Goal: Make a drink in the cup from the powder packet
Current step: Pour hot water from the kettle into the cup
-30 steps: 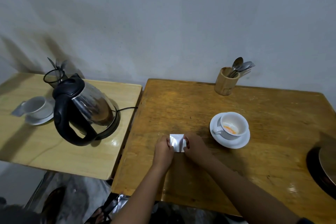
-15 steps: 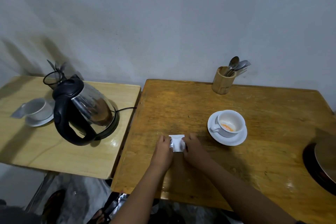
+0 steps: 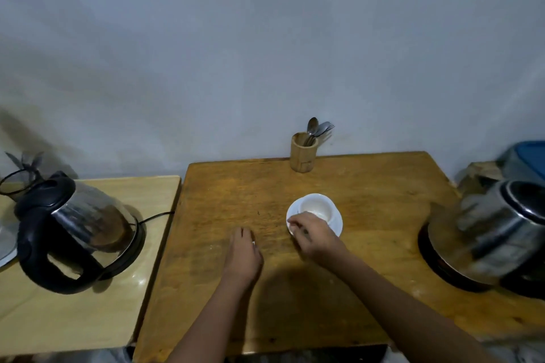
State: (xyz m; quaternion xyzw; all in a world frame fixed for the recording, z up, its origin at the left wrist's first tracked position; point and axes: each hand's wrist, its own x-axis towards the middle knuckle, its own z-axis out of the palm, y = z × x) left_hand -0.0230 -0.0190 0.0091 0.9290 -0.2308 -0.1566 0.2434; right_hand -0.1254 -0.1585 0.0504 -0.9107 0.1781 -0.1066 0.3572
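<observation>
A white ceramic cup (image 3: 317,206) sits on a white saucer (image 3: 336,225) at centre, on an orange-brown grained wooden table (image 3: 368,244). At left, a silver steel kettle with black handle (image 3: 70,230) stands on a pale yellow table (image 3: 73,318). The wall (image 3: 265,53) is grey-white.

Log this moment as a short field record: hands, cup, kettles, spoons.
left hand: palm down on the table, a white sliver at its edge, maybe the packet
right hand: at the near rim of the cup
cup: upright on saucer
kettles: one on left side table, one at right edge
spoons: in wooden holder
</observation>
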